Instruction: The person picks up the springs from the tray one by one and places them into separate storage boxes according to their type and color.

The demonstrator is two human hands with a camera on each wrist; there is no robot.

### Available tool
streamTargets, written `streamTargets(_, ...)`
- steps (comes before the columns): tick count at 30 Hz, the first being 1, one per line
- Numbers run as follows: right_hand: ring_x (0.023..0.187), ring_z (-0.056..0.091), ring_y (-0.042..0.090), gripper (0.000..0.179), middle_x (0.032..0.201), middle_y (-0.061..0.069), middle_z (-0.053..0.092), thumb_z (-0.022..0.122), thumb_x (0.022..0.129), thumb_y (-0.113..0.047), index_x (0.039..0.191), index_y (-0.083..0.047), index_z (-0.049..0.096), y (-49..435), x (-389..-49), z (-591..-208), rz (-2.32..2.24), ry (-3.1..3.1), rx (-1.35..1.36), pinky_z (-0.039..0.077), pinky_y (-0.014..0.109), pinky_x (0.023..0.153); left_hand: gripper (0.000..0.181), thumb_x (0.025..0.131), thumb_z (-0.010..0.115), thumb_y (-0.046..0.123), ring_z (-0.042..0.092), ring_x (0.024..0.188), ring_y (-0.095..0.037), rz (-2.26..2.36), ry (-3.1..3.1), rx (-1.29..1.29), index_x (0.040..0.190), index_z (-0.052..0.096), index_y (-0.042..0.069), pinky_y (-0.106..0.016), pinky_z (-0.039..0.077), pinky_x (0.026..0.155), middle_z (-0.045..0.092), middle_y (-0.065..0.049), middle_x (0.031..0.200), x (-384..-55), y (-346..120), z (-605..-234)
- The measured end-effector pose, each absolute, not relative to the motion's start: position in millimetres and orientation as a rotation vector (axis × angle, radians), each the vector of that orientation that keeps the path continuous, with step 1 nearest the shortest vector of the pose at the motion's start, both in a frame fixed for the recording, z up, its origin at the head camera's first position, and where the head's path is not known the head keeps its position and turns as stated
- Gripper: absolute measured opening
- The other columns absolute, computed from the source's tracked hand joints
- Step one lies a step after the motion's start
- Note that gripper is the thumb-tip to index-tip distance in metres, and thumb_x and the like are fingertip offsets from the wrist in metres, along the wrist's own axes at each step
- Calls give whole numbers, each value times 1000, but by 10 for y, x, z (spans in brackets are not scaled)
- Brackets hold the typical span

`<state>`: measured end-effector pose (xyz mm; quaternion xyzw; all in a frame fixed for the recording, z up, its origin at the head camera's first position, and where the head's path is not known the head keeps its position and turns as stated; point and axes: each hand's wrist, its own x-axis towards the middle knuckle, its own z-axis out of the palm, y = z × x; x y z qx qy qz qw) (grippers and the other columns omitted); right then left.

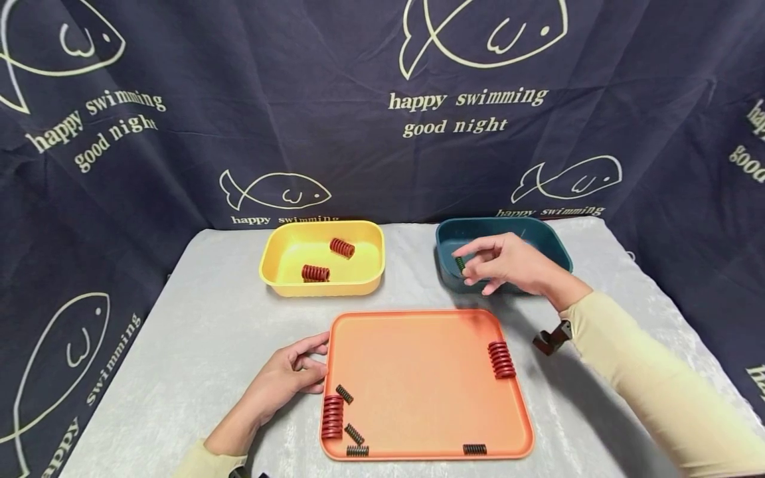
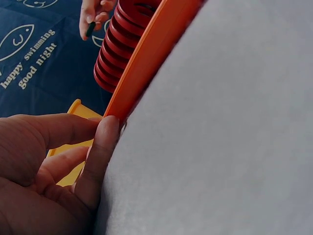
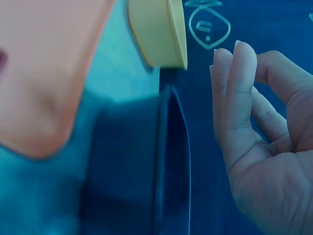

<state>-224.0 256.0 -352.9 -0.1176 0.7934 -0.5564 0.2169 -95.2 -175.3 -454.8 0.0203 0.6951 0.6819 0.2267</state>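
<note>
Between thumb and index finger my right hand [image 1: 508, 263] pinches a small dark green spring [image 1: 460, 263] above the dark teal bin [image 1: 564, 265]. In the right wrist view the hand [image 3: 274, 132] hides the spring. My left hand [image 1: 283, 378] grips the left rim of the orange tray [image 1: 418, 378], its fingertips right at the edge in the left wrist view. On the tray, one thick red spring [image 1: 332, 417] lies along the left side, another red spring [image 1: 501, 360] at the right. Several small dark springs lie near the tray's edges, such as one dark spring [image 1: 475, 449] at the front.
A yellow bin [image 1: 323, 290] with two red springs [image 1: 342, 248] stands at the back left, beside the teal bin. Both bins stand behind the tray on a grey cloth [image 1: 209, 318]. A dark blue curtain [image 1: 358, 146] with fish drawings hangs behind.
</note>
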Motion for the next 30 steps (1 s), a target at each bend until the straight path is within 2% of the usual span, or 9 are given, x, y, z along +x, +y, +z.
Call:
streamTargets(10, 91, 74, 22, 50, 106, 21, 74, 72, 95, -7, 141, 7, 56, 2829, -2525, -3491, -1480, 2269, -241, 65, 42, 72, 66, 94, 68, -5, 68, 97, -21, 1881, 1921, 57, 154, 45, 2, -39, 65, 79, 48, -23, 136, -957, -1751, -4557)
streamTargets(22, 93, 75, 25, 49, 113, 20, 74, 66, 99, -6, 144, 10, 52, 3085, -2792, -3700, -1369, 2304, -111, 65, 39, 72, 66, 94, 70, -4, 67, 96, -20, 1883, 1927, 60, 154, 44, 0, -37, 65, 78, 48, -23, 135, -955, -1746, -4553)
streamTargets(30, 85, 73, 24, 48, 107, 18, 75, 67, 98, -5, 141, 9, 54, 3120, -2888, -3839, -1310, 2326, -75, 64, 35, 66, 66, 94, 69, -4, 68, 97, -21, 1890, 1913, 70, 154, 44, 0, -38, 64, 79, 47, -23, 135, -949, -1752, -4542)
